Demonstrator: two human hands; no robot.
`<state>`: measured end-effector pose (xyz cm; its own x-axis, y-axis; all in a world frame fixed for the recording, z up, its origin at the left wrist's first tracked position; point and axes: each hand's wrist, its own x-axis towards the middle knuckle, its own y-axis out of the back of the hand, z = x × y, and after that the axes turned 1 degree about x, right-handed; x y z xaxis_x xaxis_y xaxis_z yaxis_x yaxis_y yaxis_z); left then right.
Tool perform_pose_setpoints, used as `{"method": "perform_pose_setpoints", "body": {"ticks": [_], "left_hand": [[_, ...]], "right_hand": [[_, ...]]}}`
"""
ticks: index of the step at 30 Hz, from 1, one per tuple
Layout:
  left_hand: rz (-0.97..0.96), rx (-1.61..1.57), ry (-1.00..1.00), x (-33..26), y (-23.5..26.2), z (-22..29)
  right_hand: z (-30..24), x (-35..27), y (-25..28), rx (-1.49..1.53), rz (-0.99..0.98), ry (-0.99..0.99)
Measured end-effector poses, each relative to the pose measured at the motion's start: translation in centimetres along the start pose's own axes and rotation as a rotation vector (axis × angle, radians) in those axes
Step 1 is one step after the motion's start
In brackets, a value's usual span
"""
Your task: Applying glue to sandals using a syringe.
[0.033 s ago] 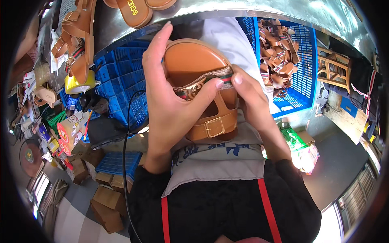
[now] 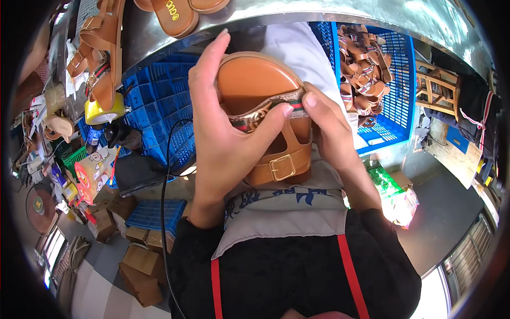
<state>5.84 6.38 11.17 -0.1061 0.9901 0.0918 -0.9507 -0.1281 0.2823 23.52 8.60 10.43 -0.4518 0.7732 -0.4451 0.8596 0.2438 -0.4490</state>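
Note:
A brown sandal (image 2: 260, 80) is held over my lap, toe end away from me. Across it runs a patterned strap (image 2: 289, 104) with a green and red stripe and a gold ornament; nearer me is an ankle strap with a square gold buckle (image 2: 281, 167). My left hand (image 2: 223, 122) grips the sandal's left side, thumb pressed on the patterned strap, index finger stretched up past the edge. With its thumb at the strap's right end, my right hand (image 2: 330, 122) clasps the other side. The fingers beneath the sole are hidden.
A metal table edge (image 2: 297, 11) crosses ahead, with more sandals (image 2: 175, 16) on it. Blue crates (image 2: 151, 101) stand at the left. On the right, a blue basket (image 2: 401, 80) holds several sandals. A black cable (image 2: 164, 212) hangs at my left, above cardboard boxes (image 2: 139, 274).
Very little differs. My left hand and the sandal have shifted slightly to the right, and my right thumb sits a touch higher on the strap's end. Both hands keep their hold.

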Motion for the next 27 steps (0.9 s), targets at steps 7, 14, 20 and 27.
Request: {"method": "perform_pose_setpoints", "body": {"ticks": [7,14,20,27], "left_hand": [[-0.042,0.070,-0.006,-0.3,-0.3,0.6],[-0.055,0.093,-0.113,0.0,-0.3,0.8],[-0.043,-0.154,-0.038,0.1,-0.1,0.8],[-0.066,-0.202,-0.110,-0.2,0.3,1.1]], "right_hand": [[0.6,0.1,0.5,-0.049,0.000,0.087],[0.1,-0.1,1.5,0.087,-0.089,-0.005],[0.0,-0.1,1.3,0.391,-0.201,-0.086],[1.2,-0.2,1.8,0.614,-0.449,-0.365]]}}
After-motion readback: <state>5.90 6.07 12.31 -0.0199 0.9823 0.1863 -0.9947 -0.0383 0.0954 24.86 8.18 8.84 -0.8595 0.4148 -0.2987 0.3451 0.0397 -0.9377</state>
